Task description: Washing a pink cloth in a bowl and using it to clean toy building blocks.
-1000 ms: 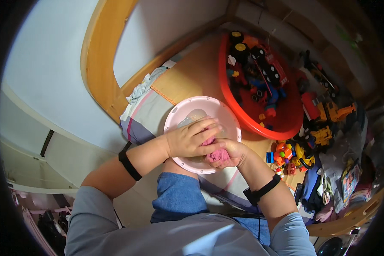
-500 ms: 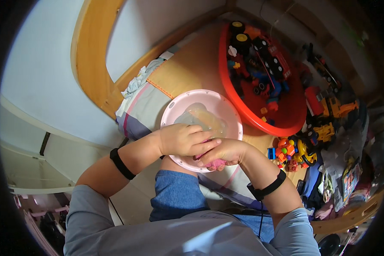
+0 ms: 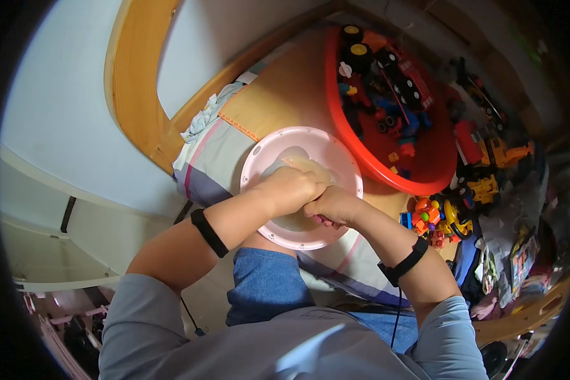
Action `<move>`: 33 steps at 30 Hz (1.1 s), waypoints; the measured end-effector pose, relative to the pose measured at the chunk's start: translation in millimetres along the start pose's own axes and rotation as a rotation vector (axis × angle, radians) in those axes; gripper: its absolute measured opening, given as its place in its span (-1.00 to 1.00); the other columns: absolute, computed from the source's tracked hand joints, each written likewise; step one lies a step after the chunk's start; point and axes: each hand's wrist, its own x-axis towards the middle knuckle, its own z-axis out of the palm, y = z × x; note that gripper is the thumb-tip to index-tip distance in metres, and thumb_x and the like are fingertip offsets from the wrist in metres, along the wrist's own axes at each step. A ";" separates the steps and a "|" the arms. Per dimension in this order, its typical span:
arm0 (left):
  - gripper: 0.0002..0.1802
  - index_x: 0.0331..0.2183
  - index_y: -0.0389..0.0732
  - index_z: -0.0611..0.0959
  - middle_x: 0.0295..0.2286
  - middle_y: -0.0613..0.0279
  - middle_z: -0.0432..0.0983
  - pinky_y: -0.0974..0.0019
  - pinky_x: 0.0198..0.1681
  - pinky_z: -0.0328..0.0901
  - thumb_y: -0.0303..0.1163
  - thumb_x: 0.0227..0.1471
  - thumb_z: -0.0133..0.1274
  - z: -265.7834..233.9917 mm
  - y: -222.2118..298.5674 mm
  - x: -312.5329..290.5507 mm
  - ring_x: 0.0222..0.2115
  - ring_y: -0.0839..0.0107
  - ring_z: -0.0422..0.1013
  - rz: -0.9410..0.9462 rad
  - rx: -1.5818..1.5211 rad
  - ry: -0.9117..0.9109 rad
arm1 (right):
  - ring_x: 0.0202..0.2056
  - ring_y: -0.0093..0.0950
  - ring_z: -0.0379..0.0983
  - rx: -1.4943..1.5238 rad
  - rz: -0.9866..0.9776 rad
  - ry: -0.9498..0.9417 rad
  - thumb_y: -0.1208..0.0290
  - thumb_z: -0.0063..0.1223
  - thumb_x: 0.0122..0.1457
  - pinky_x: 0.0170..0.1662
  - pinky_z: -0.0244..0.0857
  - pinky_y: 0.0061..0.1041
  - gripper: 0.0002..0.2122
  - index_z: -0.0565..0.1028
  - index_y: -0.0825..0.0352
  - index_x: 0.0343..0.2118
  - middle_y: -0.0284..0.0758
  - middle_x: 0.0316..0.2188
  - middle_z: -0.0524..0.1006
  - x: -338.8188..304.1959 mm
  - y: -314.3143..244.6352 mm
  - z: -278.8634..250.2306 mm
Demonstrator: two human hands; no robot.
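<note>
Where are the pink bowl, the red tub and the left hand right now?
pink bowl (image 3: 310,140), head view, on its bare far rim.
red tub (image 3: 386,170), head view, on its near rim.
left hand (image 3: 288,188), head view, on the back of the hand.

Pale, plain wall (image 3: 63,114) fills the left side, evenly lit. A curved light-wood frame (image 3: 130,82) arcs from the top edge down to a tan surface (image 3: 285,101) — partly covered by striped grey-and-pink bedding (image 3: 212,158). White furniture panels (image 3: 38,253) lie lower left.

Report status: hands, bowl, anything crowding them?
Left hand and right hand pressed together over round pink plastic bowl. Pink lump under right hand. Red toy tub adjacent.
</note>
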 end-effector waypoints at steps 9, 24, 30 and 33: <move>-0.80 -0.37 -0.11 0.74 -0.42 0.06 0.67 0.06 -0.21 0.47 -0.33 -0.16 0.22 14.8 1.1 18.0 -0.27 0.07 0.61 -0.221 -0.061 -0.321 | -0.72 -0.54 0.36 -0.172 -0.314 0.277 0.27 0.37 -0.10 -0.68 0.24 -0.49 -0.76 0.58 0.31 -0.46 -0.38 -0.73 0.43 10.5 22.2 18.2; -0.74 -0.25 -0.18 0.63 -0.31 -0.09 0.64 -0.04 -0.17 0.44 -0.44 -0.08 0.17 28.7 10.6 -15.9 -0.25 -0.09 0.56 -0.498 -0.207 -0.029 | -0.27 -0.06 0.62 -0.650 -0.369 0.547 0.33 0.14 0.07 -0.15 0.48 -0.13 -0.78 0.63 0.36 -0.31 0.00 -0.35 0.65 13.3 15.9 25.4; -0.73 -0.30 -0.22 0.59 -0.39 -0.15 0.62 -0.10 -0.20 0.42 -0.38 -0.12 0.23 41.6 17.4 -21.2 -0.28 -0.17 0.54 -0.616 -0.307 0.117 | -0.28 -0.10 0.63 -0.808 -0.392 0.580 0.32 0.06 0.13 -0.12 0.49 -0.16 -0.80 0.62 0.27 -0.26 -0.07 -0.33 0.66 17.8 21.2 22.6; -0.68 -0.30 -0.23 0.60 -0.38 -0.18 0.62 -0.09 -0.20 0.43 -0.34 -0.17 0.28 42.8 23.9 -20.0 -0.27 -0.18 0.54 -0.715 -0.343 0.077 | -0.31 -0.11 0.62 -0.837 -0.518 0.631 0.23 0.14 0.05 -0.21 0.49 -0.11 -0.77 0.57 0.25 -0.29 -0.13 -0.38 0.65 23.5 29.5 15.4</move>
